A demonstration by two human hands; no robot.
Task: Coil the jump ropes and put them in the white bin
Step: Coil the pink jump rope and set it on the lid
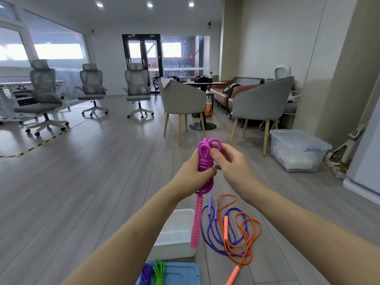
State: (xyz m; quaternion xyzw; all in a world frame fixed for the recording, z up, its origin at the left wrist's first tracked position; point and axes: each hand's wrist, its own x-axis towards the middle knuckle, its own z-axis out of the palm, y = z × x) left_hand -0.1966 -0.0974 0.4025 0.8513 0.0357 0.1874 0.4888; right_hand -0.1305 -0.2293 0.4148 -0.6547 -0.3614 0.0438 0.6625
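Now the left hand (pixel 194 171) grips the coiled magenta jump rope (pixel 203 159) high above the white bin (pixel 176 233), the right hand (pixel 228 161) apparently pinching its top loop (pixel 216 143), so a loosened pinch could unravel the wraps.

We stand on a grey wood-plank floor (pixel 86 182) in a bright office. Three recessed ceiling lights (pixel 150 5) glow overhead. Along the left runs a glass wall (pixel 51 50), with three grey mesh office chairs (pixel 137 89) before it. Black-framed glass doors (pixel 141 56) face us. To the right, two grey armchairs (pixel 261 103) flank a round table (pixel 203 84), beside a brown sofa (pixel 221 92) and beige wall (pixel 277 38).
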